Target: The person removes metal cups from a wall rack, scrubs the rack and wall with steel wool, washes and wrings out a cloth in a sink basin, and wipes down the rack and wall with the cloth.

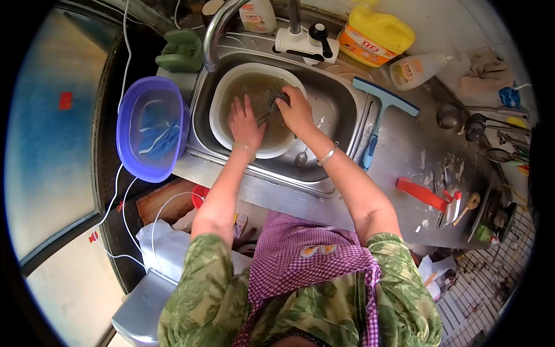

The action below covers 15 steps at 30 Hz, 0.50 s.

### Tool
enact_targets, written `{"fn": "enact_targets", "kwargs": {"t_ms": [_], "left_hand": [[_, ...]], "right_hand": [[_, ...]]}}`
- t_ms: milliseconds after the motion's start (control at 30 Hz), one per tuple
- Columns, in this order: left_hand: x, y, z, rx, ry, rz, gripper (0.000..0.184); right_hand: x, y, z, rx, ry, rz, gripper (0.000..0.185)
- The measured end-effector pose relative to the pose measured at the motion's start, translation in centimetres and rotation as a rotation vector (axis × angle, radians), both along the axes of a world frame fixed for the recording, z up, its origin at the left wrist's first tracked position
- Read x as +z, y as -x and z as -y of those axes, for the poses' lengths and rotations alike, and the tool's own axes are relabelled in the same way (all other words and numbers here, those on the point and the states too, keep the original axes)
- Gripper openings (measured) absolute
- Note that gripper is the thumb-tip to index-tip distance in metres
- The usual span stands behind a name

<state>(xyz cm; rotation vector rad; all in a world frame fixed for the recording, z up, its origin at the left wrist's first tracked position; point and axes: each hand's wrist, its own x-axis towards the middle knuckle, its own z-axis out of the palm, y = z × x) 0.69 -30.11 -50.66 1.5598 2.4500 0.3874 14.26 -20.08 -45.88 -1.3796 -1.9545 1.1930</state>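
A white basin (216,118) of cloudy brownish water stands inside the steel sink (341,124). My left hand (247,125) is in the basin, palm down, with its fingers spread and nothing gripped. A small dark shape shows by its thumb, too unclear to name. My right hand (297,113) is closed around a grey steel wool scrubber (278,99) over the basin's right half. In the sink, to the right of the basin, lies a metal spoon (301,159).
The curved tap (215,34) rises behind the basin. At the left is a purple tub (124,130) holding blue items. A squeegee (381,104), a yellow jug (376,36), a white bottle (413,72) and a red-handled tool (422,194) are to the right.
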Motion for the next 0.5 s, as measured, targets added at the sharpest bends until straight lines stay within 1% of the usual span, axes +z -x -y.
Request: {"fn": "enact_targets", "kwargs": {"t_ms": [67,100,167,200,267,300,367,400,433,467,500], "left_hand": [[-2.8,1.7,-1.2,-0.026,0.179,-0.037,0.065],[-3.7,2.5,-1.6,-0.035,0.253,0.045,0.063],[-4.1,4.2,-2.0,-0.051,0.409,0.205,0.059],[-3.9,4.9,-1.5,0.003,0.367,0.197,0.049],[-1.9,5.7,-0.5,0.101,0.281,0.169,0.03],[-0.4,5.7,-0.3,0.169,0.286,0.178,0.031],[1.9,5.4,0.4,0.313,0.294,0.189,0.034],[1.8,5.1,0.7,0.308,0.327,0.158,0.034],[1.6,4.6,0.9,0.306,0.358,0.132,0.035],[1.4,4.3,1.0,0.306,0.388,0.111,0.036],[0.8,4.3,1.2,0.265,0.37,0.103,0.036]], "right_hand": [[-1.5,0.8,-0.6,0.026,-0.002,0.042,0.04],[-2.4,0.9,-1.0,0.042,-0.003,0.064,0.041],[-5.6,1.5,-1.2,0.146,-0.214,0.291,0.044],[-7.4,1.8,-0.9,0.195,-0.317,0.398,0.045],[-10.2,2.7,-0.3,0.164,-0.266,0.509,0.052],[-11.6,3.0,0.2,0.149,-0.238,0.564,0.056],[-16.1,3.4,2.1,0.197,-0.522,0.613,0.059],[-17.3,3.7,2.8,0.219,-0.666,0.636,0.061],[-16.7,3.8,2.7,0.333,-0.48,0.622,0.062],[-15.0,3.8,2.3,0.448,-0.294,0.606,0.062],[-13.6,3.6,2.2,0.562,-0.104,0.588,0.062]]}}
